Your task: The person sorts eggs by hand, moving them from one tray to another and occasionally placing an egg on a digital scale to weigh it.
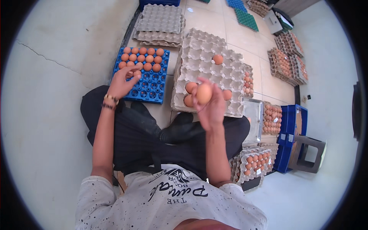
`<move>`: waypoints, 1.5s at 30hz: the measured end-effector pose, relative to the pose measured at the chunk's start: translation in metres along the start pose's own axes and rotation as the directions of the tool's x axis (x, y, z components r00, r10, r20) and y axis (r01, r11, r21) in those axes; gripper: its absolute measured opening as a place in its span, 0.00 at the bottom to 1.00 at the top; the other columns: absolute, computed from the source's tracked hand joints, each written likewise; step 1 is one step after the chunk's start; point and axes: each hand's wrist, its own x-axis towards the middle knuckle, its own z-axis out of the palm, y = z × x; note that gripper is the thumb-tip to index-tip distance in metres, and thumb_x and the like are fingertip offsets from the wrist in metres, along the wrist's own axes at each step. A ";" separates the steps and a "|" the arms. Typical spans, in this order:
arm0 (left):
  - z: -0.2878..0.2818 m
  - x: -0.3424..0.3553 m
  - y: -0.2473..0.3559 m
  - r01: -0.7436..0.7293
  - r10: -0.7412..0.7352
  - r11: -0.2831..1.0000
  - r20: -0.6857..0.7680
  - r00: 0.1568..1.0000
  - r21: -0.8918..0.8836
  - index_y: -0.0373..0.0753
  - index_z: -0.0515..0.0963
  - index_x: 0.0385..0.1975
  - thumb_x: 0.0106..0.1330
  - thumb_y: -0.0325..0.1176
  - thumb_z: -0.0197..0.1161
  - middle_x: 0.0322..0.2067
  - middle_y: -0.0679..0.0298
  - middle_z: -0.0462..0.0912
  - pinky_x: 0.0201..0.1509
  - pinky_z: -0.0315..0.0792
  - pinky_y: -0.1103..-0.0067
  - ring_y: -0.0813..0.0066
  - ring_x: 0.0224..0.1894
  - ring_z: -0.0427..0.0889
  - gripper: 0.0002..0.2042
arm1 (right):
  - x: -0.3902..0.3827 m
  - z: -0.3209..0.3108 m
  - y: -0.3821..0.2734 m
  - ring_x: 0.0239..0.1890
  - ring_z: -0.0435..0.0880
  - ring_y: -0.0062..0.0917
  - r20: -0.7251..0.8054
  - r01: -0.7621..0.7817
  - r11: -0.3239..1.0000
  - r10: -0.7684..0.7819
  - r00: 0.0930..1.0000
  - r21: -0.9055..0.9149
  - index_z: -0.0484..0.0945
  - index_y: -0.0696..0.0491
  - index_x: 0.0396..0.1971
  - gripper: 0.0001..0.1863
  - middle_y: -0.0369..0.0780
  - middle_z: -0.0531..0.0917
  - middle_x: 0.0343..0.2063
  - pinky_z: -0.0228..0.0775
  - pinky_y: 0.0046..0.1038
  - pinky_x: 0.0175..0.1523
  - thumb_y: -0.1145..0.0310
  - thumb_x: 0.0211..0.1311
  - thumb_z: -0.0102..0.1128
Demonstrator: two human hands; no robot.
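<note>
My left hand is closed with its fingertips on a brown egg, at the blue plastic egg tray. The tray's far rows are filled with brown eggs, while its near cups show none on top. In my right hand another brown egg is gripped, raised above a stack of grey pulp egg trays. Several eggs rest on that stack's top tray: one egg toward the far side, another right of my hand, and two left of it, partly behind my fingers.
Grey empty trays are stacked beyond the blue tray. To the right stand egg-filled trays, a metal pan and blue crates. More loaded trays line the far right wall. A green tray lies on the tiled floor.
</note>
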 end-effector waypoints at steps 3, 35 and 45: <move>0.019 0.034 -0.052 0.112 -0.117 0.971 0.011 0.993 0.211 0.40 0.79 0.53 0.57 0.34 0.69 0.39 0.57 0.85 0.49 0.76 0.72 0.61 0.43 0.83 0.22 | 0.029 -0.017 -0.021 0.39 0.77 0.24 0.001 0.154 0.987 -0.154 0.988 -0.041 0.68 0.58 0.58 0.23 0.45 0.77 0.42 0.72 0.22 0.42 0.60 0.69 0.49; 0.034 -0.063 0.049 0.192 0.077 0.773 0.390 0.918 -0.605 0.28 0.78 0.50 0.66 0.27 0.65 0.42 0.62 0.84 0.50 0.76 0.81 0.80 0.45 0.81 0.15 | -0.003 0.037 0.047 0.48 0.82 0.37 0.483 0.481 0.197 -0.043 0.875 -0.854 0.68 0.56 0.62 0.30 0.50 0.79 0.48 0.74 0.34 0.51 0.72 0.58 0.64; 0.058 0.051 -0.114 0.132 -0.025 0.692 -0.159 0.987 0.710 0.37 0.83 0.29 0.52 0.44 0.71 0.35 0.52 0.83 0.48 0.72 0.60 0.50 0.42 0.80 0.15 | -0.042 -0.027 0.012 0.28 0.73 0.21 0.063 -0.093 0.950 0.116 0.991 -0.297 0.70 0.56 0.55 0.18 0.41 0.79 0.38 0.67 0.23 0.33 0.66 0.68 0.54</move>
